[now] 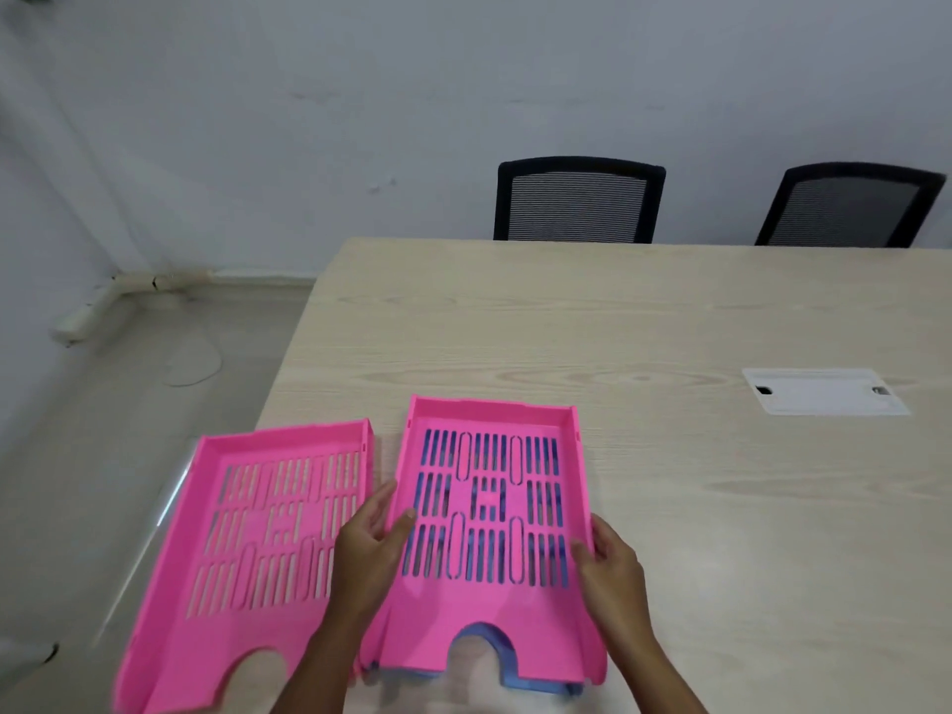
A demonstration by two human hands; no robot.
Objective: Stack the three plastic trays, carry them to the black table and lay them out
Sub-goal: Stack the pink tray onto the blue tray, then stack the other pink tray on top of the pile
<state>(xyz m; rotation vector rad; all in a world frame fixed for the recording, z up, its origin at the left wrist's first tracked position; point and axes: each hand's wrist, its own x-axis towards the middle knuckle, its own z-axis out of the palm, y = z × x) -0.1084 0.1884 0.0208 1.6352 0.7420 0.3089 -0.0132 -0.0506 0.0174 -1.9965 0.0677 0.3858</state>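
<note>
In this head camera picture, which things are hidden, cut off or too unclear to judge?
- Blue tray, head view: the pink tray on it covers all but the front edge and slots.
- Second pink tray, head view: near left corner cut by the bottom edge, motion-blurred.
- Black table: not in view.
- Left hand, right hand: fingers under the rims hidden.

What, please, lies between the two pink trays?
In the head view, the left hand fills the gap between the left pink tray and the stacked pink tray, gripping the stacked one's edge.
</note>
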